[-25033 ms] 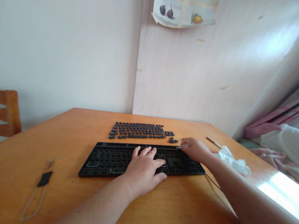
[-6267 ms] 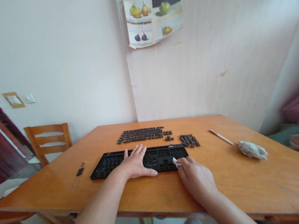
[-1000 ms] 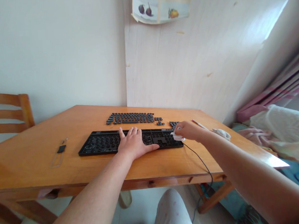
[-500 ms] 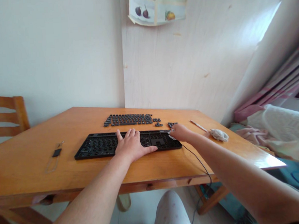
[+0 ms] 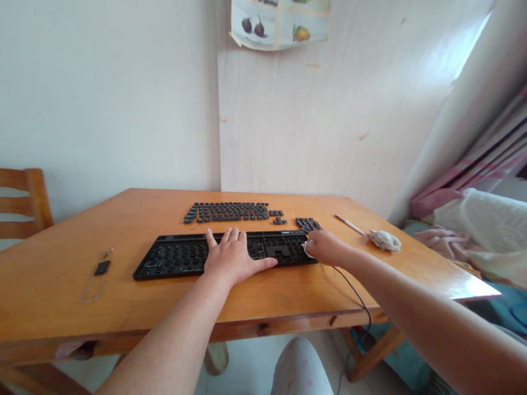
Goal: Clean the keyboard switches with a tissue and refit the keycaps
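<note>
A black keyboard [image 5: 177, 256] with its keycaps taken off lies across the wooden table. My left hand [image 5: 230, 257] rests on its middle, fingers spread and thumb stretched to the right. At the keyboard's right end, my right hand [image 5: 325, 247] is closed on a white wipe [image 5: 309, 248], pressed against the number pad area. Behind the keyboard the loose keycaps [image 5: 231, 210] lie laid out in rows. Smaller groups of keycaps [image 5: 308, 224] sit farther right, partly behind my right hand.
On the right of the table [image 5: 270, 299] lie a crumpled white wipe [image 5: 384, 240] and a thin white stick [image 5: 349, 223]. A keycap puller [image 5: 101, 268] with wire loops is at the left. The keyboard's cable [image 5: 359, 299] hangs over the front edge. A wooden chair [image 5: 38, 198] stands left.
My right hand has moved a little toward me and to the right with the wipe, along the keyboard's right end. More keycaps show behind it. My left hand has stayed on the keyboard.
</note>
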Demonstrator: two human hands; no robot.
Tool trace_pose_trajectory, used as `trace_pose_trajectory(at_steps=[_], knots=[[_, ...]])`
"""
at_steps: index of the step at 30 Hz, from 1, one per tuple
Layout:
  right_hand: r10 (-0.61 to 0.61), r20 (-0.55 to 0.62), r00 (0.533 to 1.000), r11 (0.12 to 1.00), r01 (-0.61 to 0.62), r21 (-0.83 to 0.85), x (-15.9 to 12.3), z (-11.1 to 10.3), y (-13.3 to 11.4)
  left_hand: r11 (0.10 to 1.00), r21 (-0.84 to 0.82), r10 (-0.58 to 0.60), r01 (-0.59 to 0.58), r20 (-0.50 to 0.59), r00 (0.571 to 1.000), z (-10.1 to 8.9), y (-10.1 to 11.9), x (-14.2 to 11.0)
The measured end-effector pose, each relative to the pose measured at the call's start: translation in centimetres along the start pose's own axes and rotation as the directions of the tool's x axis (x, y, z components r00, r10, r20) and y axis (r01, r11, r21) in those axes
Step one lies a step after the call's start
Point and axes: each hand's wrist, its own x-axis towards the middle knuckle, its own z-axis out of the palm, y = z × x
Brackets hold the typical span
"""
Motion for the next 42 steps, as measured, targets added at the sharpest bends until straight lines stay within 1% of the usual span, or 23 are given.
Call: trace_pose_trajectory(at_steps=[3, 5, 6, 8, 10, 13, 18, 20, 23, 25, 27, 29, 31, 33, 35, 37, 39, 40, 41, 42], knots=[[0.001, 0.028, 1.000, 0.984, -0.006, 0.176, -0.6, -0.3, 0.3, 1.000, -0.002, 0.005, -0.005, -0.008, 1.000, 0.1, -0.1, 0.0], [0.006, 0.062, 0.998, 0.943, -0.026, 0.332, -1.0, -0.5, 0.6, 1.000, -0.006, 0.013, -0.013, -0.015, 1.000, 0.3, -0.2, 0.1], [0.007, 0.078, 0.997, 0.908, -0.039, 0.417, -1.3, -0.6, 0.6, 1.000, -0.008, 0.017, -0.018, -0.019, 1.000, 0.4, -0.2, 0.1], [0.001, 0.103, 0.995, 0.805, -0.062, 0.590, -1.9, -0.7, 0.7, 1.000, -0.012, 0.024, -0.025, -0.029, 0.999, 0.6, -0.3, 0.2], [-0.019, 0.113, 0.993, 0.672, -0.071, 0.738, -2.6, -0.6, 0.6, 0.999, -0.012, 0.032, -0.033, -0.051, 0.998, 0.7, -0.4, 0.2], [-0.059, 0.125, 0.990, 0.467, -0.083, 0.880, -3.5, -0.3, 0.1, 0.998, -0.010, 0.065, -0.067, -0.109, 0.992, 0.7, -0.4, -0.1], [-0.125, 0.135, 0.983, 0.184, -0.111, 0.977, -4.7, 0.6, -1.1, 0.989, -0.002, 0.145, -0.149, -0.235, 0.961, 0.3, 0.0, -0.8], [-0.136, 0.129, 0.982, 0.093, -0.117, 0.989, -5.0, 0.9, -1.7, 0.983, 0.006, 0.179, -0.185, -0.281, 0.943, -0.2, 0.2, -1.0], [-0.144, 0.123, 0.982, -0.013, -0.126, 0.992, -5.3, 1.4, -2.3, 0.973, -0.001, 0.215, -0.231, -0.362, 0.907, -1.0, 0.3, -1.3], [-0.148, 0.117, 0.982, -0.066, -0.128, 0.990, -5.4, 1.7, -2.6, 0.968, -0.037, 0.210, -0.247, -0.414, 0.886, -1.6, 0.4, -1.4], [-0.147, 0.112, 0.983, -0.105, -0.128, 0.986, -5.4, 2.2, -2.8, 0.960, -0.114, 0.175, -0.254, -0.461, 0.870, -2.0, 0.5, -1.6], [-0.140, 0.107, 0.984, -0.135, -0.126, 0.983, -5.4, 2.7, -3.1, 0.935, -0.233, 0.123, -0.269, -0.498, 0.858, -2.3, 1.0, -2.0], [-0.129, 0.100, 0.987, -0.161, -0.120, 0.980, -5.5, 3.4, -3.6, 0.882, -0.366, 0.075, -0.298, -0.515, 0.854, -2.3, 2.0, -2.9], [-0.128, 0.091, 0.988, -0.179, -0.114, 0.977, -5.6, 4.0, -4.3, 0.817, -0.477, 0.060, -0.324, -0.488, 0.871, -2.0, 3.5, -4.1], [-0.137, 0.078, 0.988, -0.214, -0.106, 0.971, -5.9, 4.6, -5.0, 0.763, -0.554, 0.087, -0.334, -0.424, 0.901, -1.3, 5.3, -5.3], [-0.162, 0.075, 0.984, -0.266, -0.117, 0.957, -6.4, 5.0, -5.8, 0.731, -0.601, 0.116, -0.323, -0.357, 0.927, -0.4, 6.8, -6.2], [-0.203, 0.078, 0.976, -0.297, -0.138, 0.945, -6.8, 5.3, -6.2, 0.710, -0.644, 0.074, -0.287, -0.337, 0.939, 0.6, 7.7, -6.7], [-0.235, 0.084, 0.968, -0.283, -0.150, 0.947, -6.9, 5.5, -6.3, 0.697, -0.664, 0.056, -0.270, -0.326, 0.944, 1.0, 7.9, -6.7], [-0.268, 0.086, 0.960, -0.247, -0.155, 0.957, -7.0, 5.5, -6.3, 0.684, -0.684, 0.036, -0.256, -0.318, 0.947, 1.4, 8.0, -6.7], [-0.294, 0.085, 0.952, -0.188, -0.145, 0.971, -7.0, 5.5, -6.1, 0.672, -0.699, 0.025, -0.245, -0.308, 0.951, 1.5, 8.0, -6.6]])
